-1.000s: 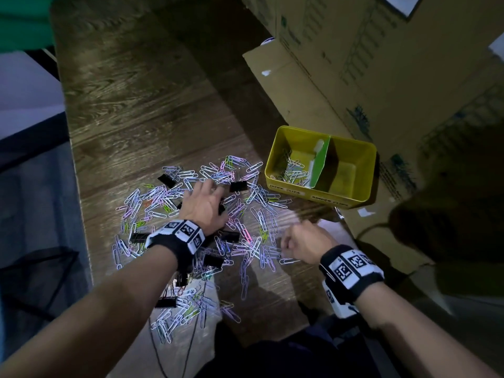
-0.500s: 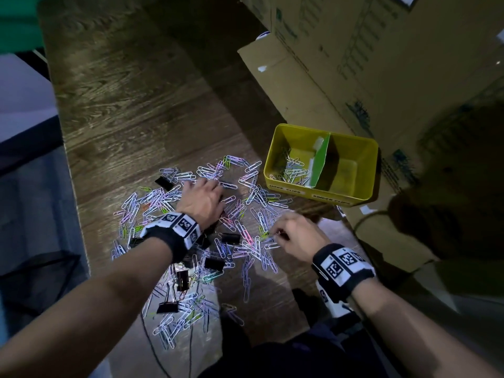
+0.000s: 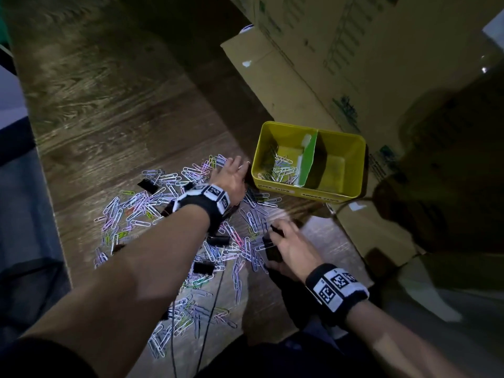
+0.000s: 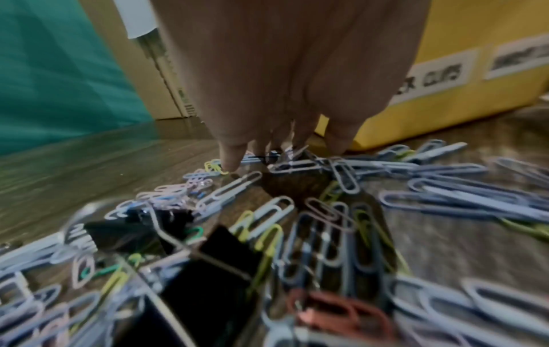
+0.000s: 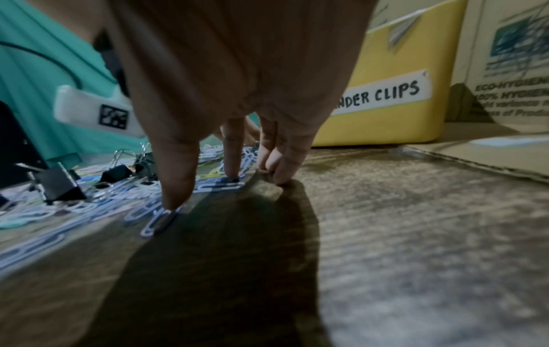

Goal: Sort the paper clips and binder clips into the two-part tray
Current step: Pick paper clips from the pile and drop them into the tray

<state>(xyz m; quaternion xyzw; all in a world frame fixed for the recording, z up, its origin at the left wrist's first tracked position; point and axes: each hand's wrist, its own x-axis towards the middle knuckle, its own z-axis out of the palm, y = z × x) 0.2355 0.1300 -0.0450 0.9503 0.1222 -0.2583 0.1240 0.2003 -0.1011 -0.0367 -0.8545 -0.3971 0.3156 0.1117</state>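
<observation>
My left grip (image 3: 231,178) presses flat, released, on paper clips (image 3: 141,205) beside the yellow tray (image 3: 351,170); right grip (image 3: 294,248) fingertips (image 5: 175,199) rest released on clips.

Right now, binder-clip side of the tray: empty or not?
Empty, as far as shows. Head view: the tray's right half is bare yellow floor; paper clips lie only left of the green divider.

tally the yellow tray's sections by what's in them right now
holding paper clips: 1, the left section of the tray
nothing showing inside: 1, the right section
total: 2
</observation>
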